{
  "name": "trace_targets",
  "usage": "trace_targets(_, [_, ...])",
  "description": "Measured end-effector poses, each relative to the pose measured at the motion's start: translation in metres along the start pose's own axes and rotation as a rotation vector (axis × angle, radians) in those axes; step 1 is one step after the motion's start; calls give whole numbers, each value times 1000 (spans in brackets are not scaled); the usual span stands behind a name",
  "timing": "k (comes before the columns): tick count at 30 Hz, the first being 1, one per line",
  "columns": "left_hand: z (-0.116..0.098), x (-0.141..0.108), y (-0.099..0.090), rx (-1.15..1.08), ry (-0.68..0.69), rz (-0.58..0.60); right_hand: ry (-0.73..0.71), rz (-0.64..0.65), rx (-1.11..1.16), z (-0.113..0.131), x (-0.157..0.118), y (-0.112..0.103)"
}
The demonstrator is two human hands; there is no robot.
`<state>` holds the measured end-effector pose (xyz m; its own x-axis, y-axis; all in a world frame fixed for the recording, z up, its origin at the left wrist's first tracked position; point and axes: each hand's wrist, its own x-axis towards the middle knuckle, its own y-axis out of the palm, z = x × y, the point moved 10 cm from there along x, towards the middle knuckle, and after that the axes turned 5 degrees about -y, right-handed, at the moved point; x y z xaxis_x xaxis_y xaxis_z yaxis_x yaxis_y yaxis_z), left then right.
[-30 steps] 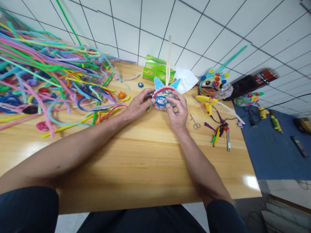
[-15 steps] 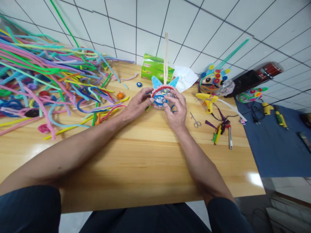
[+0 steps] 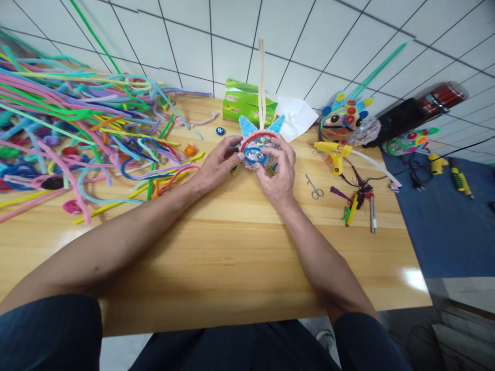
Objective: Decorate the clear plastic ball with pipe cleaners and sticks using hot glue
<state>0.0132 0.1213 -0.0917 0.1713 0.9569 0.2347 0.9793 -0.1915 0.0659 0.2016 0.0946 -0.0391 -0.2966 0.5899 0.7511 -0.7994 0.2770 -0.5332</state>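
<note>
A round, clear, sparkly craft lantern stands on the table between my hands, with two light-blue ears, a red and pink fuzzy trim and a tall cream loop on top. My left hand grips its left side, fingers curled behind and thumb in front. Against the lantern's front lies a blue pipe cleaner ring. My right hand pinches the right part of that ring with its thumb and fingers, covering the lantern's right side. A dark blue button lies behind my left hand.
Pipe cleaners heap up at the left. A green tissue pack stands by the tiled wall. To the right are small scissors, a yellow glue gun, a marker, a decorated lantern and a red-and-black flask.
The view has shifted slightly. My right thumb and fingers have moved a little to the left on the blue ring; both hands keep their hold at the lantern.
</note>
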Motion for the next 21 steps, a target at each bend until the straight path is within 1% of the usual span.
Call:
trace_targets(9, [3,1,-1,-2,-2,0,22,10,-29,1,1,3])
trace_targets(15, [1,1,-1,-1,-3,4,-22,1,-31,2,1,0])
trace_targets(21, [0,0,0,-2,-11,3,-12,38,83,-6,3,-2])
